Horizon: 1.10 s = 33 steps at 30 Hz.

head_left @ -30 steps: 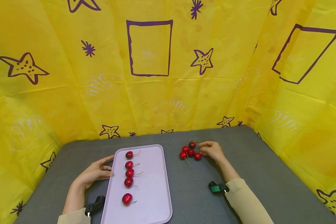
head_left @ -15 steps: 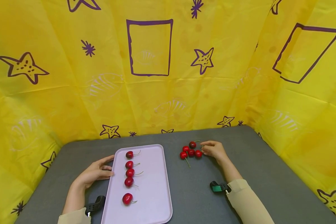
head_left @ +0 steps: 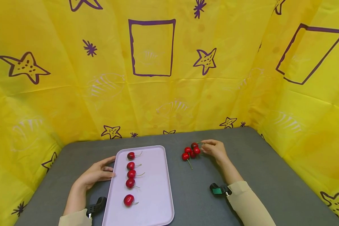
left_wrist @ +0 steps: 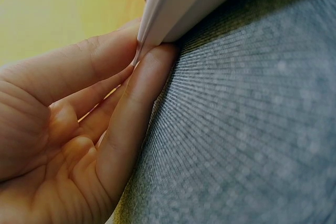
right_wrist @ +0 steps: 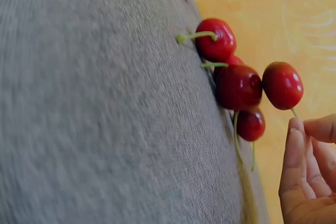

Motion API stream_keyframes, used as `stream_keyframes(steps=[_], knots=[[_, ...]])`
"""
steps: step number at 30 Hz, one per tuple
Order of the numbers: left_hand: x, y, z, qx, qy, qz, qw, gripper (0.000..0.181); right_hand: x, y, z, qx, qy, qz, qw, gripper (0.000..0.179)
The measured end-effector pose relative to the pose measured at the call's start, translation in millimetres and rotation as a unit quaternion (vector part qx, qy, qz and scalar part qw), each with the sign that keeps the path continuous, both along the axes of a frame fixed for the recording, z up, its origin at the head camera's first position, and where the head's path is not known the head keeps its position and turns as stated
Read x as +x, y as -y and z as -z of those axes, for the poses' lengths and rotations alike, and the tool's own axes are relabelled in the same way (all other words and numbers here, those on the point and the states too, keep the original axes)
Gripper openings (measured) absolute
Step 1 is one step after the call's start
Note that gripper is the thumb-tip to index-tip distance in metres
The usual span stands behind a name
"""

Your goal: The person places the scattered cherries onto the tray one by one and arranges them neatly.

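My right hand (head_left: pixel 215 151) pinches a red cherry (right_wrist: pixel 282 85) by its stem between thumb and finger. In the right wrist view that cherry hangs clear of the grey cloth, close beside a small cluster of cherries (right_wrist: pixel 239 87). The same cluster lies right of the tray in the head view, partly overlapped by the held cherry. My left hand (head_left: pixel 94 174) grips the left rim of a pale lilac tray (head_left: pixel 155 191), thumb and fingers at its edge, as the left wrist view shows. Several cherries with stems stand in a column along the tray's left side, the nearest cherry (head_left: pixel 128 200) apart from the others.
A dark grey cloth (head_left: pixel 197 194) covers the table. Yellow fabric (head_left: pixel 152 103) with purple starfish drawings hangs behind and at both sides. Black wrist camera mounts (head_left: pixel 219 189) stick out from each sleeve, the left one close to the tray's edge.
The cherry pinched by my right hand has risen off the cloth and now overlaps the cluster. The right hand has shifted slightly up and left. My left hand and the tray stay put.
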State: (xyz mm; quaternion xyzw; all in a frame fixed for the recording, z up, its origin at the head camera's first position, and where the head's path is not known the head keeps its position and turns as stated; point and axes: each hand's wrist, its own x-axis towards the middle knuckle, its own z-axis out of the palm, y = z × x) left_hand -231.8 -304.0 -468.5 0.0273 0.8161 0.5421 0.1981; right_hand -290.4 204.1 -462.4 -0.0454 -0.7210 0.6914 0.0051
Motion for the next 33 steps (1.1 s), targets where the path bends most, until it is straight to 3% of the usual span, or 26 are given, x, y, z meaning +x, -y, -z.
stream_keyframes(steps=[15,33], knots=[[-2.3,2.3,2.0,0.006,-0.001,0.005,1.0,0.087,0.4,37,-4.2,-0.053,-0.018,-0.017,0.9983,0.036],[-1.4,1.9,1.5,0.007,0.001,0.006,1.0,0.087,4.0,85,-6.2,-0.068,-0.01,-0.005,0.9976,0.03]])
